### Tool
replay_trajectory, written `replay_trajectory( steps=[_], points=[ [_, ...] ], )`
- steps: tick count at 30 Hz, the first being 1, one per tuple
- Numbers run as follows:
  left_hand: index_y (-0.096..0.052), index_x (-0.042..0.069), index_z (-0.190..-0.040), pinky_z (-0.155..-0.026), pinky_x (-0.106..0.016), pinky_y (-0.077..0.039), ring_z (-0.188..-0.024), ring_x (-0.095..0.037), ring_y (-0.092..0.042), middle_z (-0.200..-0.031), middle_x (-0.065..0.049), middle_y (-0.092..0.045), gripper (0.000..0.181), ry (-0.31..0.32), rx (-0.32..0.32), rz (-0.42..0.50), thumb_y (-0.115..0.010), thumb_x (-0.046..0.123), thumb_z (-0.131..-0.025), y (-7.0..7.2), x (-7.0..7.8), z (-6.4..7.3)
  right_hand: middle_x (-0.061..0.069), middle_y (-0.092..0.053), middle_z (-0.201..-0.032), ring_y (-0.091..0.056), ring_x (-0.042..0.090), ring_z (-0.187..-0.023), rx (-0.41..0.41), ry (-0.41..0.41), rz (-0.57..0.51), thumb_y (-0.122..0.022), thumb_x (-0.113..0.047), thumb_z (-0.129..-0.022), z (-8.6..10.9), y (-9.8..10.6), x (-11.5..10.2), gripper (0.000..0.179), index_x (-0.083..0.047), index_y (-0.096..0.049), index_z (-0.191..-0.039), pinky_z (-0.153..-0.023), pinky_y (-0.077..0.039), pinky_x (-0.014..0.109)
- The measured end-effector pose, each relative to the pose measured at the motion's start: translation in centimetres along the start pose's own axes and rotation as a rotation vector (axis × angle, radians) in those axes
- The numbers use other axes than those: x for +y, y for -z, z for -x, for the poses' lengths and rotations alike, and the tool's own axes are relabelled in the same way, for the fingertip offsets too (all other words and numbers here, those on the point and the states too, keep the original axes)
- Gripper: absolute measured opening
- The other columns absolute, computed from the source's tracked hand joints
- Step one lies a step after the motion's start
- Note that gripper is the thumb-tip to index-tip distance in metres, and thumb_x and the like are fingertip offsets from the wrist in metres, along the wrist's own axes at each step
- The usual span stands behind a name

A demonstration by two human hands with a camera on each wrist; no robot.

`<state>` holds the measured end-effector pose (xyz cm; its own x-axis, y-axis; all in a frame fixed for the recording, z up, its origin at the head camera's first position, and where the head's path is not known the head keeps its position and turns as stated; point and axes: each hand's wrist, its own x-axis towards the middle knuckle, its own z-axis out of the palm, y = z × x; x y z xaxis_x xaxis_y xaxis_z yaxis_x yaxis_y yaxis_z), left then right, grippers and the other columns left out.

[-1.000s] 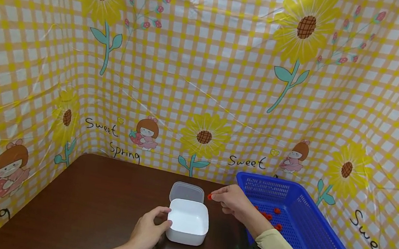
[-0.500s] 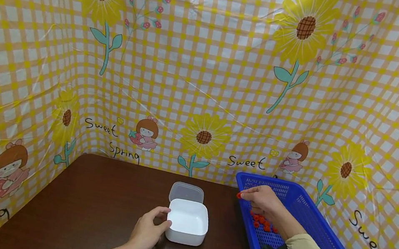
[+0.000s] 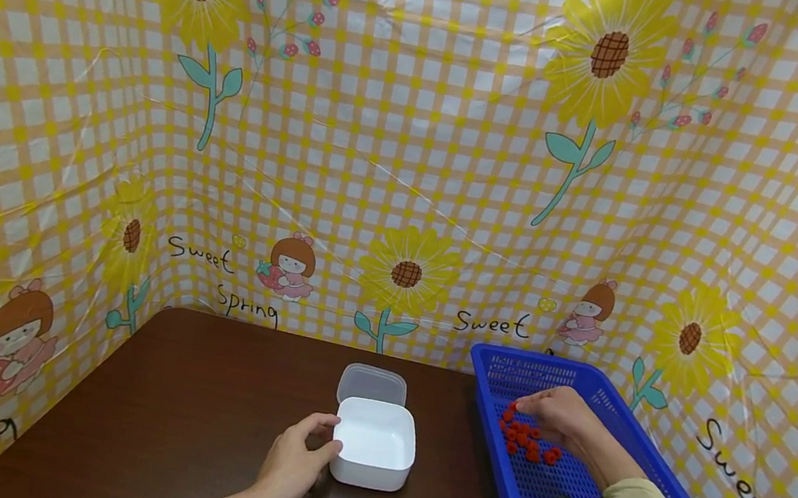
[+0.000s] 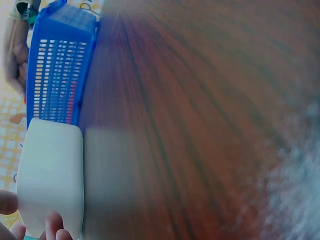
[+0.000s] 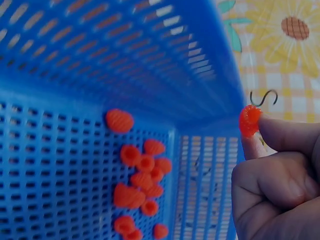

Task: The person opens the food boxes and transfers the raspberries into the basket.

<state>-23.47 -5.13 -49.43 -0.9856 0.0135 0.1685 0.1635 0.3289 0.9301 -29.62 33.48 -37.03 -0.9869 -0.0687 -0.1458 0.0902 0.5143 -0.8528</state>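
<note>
Over the blue basket (image 3: pixel 500 473), my right hand (image 3: pixel 562 415) pinches a red raspberry (image 5: pixel 248 121) between thumb and index finger, its other fingers curled in. Several more hollow red raspberries (image 5: pixel 129 196) lie grouped on the basket's floor, below and left of the hand. My left hand (image 3: pixel 296 456) holds the left side of a square white box (image 3: pixel 372 478), thumb and fingertips against its wall. The head view looks into the box, and only its bare white inside shows. In the left wrist view some fingertips (image 4: pixel 54 220) touch the box's outer side.
A clear plastic lid (image 3: pixel 374 384) lies just behind the white box. The brown table (image 3: pixel 221 394) stretches to the left. A checked sunflower cloth (image 3: pixel 381 154) hangs around the back and sides. Upright slotted walls enclose the basket at the right.
My right hand has moved right, from beside the lid to over the basket, with a raspberry still between its fingertips. The left hand and white box have stayed put.
</note>
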Motion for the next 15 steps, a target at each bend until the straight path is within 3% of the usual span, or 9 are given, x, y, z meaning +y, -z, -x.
replay_trajectory(
  steps=[10,15],
  points=[
    [-0.067,0.020,-0.120,-0.046,-0.029,-0.046,-0.054,-0.018,-0.062,-0.104,-0.004,-0.067,0.030,0.009,0.001,0.012,-0.073,0.022,-0.090,0.0,0.0,0.1,-0.009,-0.026,-0.051,-0.021,0.006,-0.044,0.003,-0.082,0.063,-0.061,-0.003,-0.094,0.0,1.1,2.1,0.029,0.016,-0.065,-0.116,-0.045,-0.026,0.024],
    [-0.067,0.021,-0.120,-0.046,-0.030,-0.047,-0.054,-0.018,-0.062,-0.104,-0.004,-0.067,0.030,0.009,0.001,0.013,-0.073,0.023,-0.090,0.0,0.0,0.0,-0.009,-0.026,-0.051,-0.022,0.006,-0.044,-0.007,-0.082,0.098,-0.061,-0.001,-0.093,0.2,1.4,2.7,0.031,0.019,-0.063,-0.117,-0.044,-0.026,0.024]
  ],
)
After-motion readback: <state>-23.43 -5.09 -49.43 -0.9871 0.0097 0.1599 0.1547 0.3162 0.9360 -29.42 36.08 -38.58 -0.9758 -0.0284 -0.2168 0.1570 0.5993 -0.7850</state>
